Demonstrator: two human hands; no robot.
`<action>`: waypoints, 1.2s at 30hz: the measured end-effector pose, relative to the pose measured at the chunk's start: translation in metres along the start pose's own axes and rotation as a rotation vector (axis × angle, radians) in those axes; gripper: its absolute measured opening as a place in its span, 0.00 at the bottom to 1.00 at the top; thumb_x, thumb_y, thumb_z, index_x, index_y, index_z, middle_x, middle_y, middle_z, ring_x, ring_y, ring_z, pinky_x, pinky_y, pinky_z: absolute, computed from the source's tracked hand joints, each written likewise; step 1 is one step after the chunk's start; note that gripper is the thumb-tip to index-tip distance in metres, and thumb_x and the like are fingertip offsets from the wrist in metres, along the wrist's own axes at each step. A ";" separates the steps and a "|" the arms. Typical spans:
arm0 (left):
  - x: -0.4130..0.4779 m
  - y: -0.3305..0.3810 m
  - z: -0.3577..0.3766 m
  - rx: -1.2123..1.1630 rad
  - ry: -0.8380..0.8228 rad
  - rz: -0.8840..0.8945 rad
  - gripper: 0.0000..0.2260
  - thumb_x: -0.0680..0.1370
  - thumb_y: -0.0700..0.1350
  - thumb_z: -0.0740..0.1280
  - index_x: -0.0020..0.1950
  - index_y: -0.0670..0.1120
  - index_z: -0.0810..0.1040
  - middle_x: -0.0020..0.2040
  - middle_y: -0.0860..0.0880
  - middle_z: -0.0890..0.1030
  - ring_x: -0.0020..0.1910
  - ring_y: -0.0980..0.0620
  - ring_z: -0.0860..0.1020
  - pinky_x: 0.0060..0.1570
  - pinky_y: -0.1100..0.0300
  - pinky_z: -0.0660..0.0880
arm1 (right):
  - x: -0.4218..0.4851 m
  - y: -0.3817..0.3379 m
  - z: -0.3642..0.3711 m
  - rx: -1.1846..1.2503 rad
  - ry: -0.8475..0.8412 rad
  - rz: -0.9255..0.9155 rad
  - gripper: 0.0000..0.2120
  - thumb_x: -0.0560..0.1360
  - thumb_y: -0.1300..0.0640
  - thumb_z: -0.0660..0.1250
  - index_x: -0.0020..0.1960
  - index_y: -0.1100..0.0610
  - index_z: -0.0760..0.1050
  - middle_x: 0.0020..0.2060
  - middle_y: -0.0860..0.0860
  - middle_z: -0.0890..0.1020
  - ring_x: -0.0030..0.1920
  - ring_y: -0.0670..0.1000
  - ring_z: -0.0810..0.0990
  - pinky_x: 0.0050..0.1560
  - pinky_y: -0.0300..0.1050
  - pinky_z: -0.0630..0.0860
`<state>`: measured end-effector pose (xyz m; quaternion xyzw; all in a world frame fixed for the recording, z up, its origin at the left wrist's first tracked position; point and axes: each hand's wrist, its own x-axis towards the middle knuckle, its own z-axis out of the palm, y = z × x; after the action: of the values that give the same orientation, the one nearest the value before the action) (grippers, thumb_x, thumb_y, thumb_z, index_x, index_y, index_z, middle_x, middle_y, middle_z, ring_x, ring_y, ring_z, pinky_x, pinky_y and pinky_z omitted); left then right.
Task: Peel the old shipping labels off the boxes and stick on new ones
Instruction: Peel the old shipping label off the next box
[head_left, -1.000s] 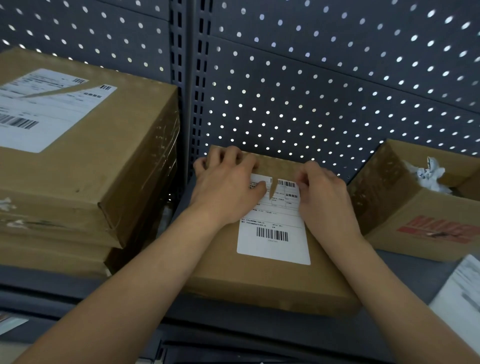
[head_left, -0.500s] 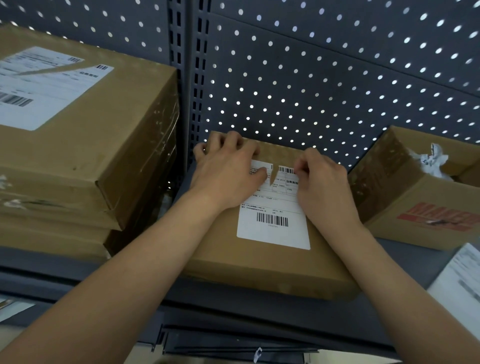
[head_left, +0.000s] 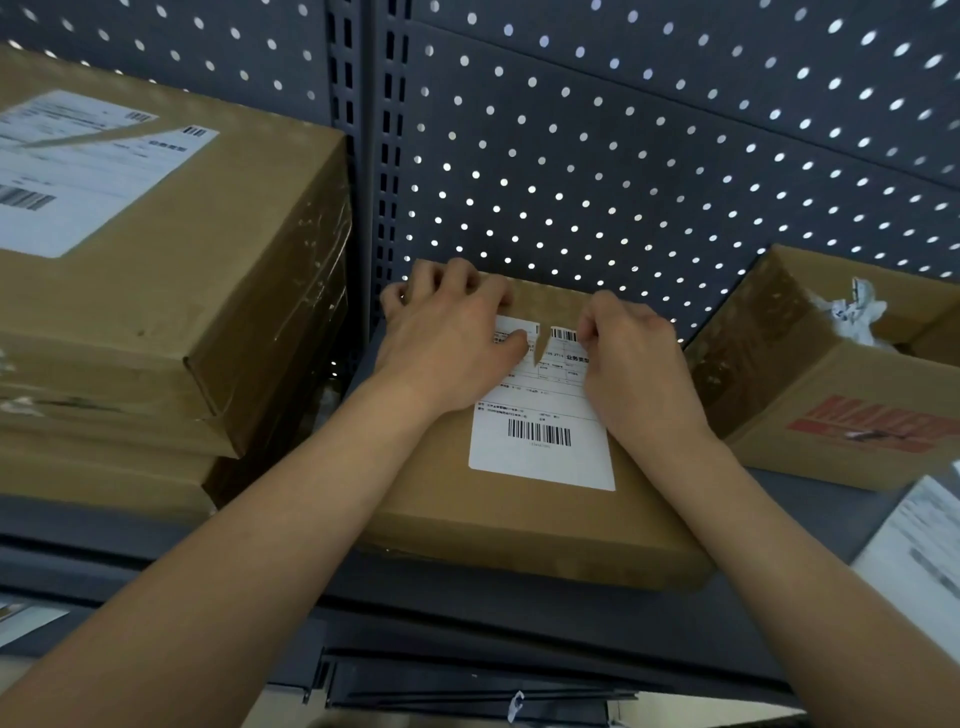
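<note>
Cardboard box (head_left: 519, 525) steadied by my left hand (head_left: 447, 338), grip curled on its far edge, my right hand (head_left: 634, 358) pinches the torn label (head_left: 540, 452), best peeled low and slowly.

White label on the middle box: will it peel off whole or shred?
Probably tear-prone: the label already has a notch torn in its top edge. Likely well stuck: its lower part lies flat on the box while the right hand picks at the top corner. Once lifted, likely floppy, being thin paper.
</note>
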<state>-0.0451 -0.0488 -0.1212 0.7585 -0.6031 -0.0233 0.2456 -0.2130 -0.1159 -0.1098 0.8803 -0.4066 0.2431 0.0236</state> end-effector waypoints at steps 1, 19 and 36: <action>0.000 0.000 0.000 -0.001 0.003 0.002 0.18 0.77 0.61 0.61 0.64 0.56 0.72 0.65 0.52 0.69 0.68 0.46 0.61 0.66 0.43 0.58 | -0.001 0.000 0.000 0.022 0.000 0.020 0.12 0.71 0.75 0.59 0.43 0.59 0.71 0.36 0.52 0.74 0.40 0.53 0.72 0.37 0.46 0.65; 0.000 -0.002 0.003 -0.014 0.030 0.011 0.16 0.76 0.61 0.61 0.62 0.57 0.72 0.65 0.53 0.69 0.69 0.47 0.60 0.65 0.45 0.57 | 0.002 0.011 -0.007 0.167 -0.107 0.181 0.08 0.79 0.63 0.61 0.49 0.58 0.79 0.47 0.51 0.74 0.46 0.47 0.71 0.42 0.32 0.61; 0.000 -0.001 0.002 -0.009 0.014 0.006 0.18 0.76 0.61 0.61 0.64 0.57 0.72 0.66 0.53 0.69 0.69 0.46 0.60 0.66 0.44 0.56 | 0.001 0.013 -0.005 0.153 -0.098 0.132 0.08 0.80 0.64 0.62 0.48 0.60 0.81 0.46 0.52 0.76 0.47 0.48 0.72 0.44 0.30 0.62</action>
<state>-0.0445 -0.0491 -0.1234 0.7558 -0.6035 -0.0197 0.2533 -0.2243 -0.1240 -0.1069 0.8618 -0.4445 0.2309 -0.0795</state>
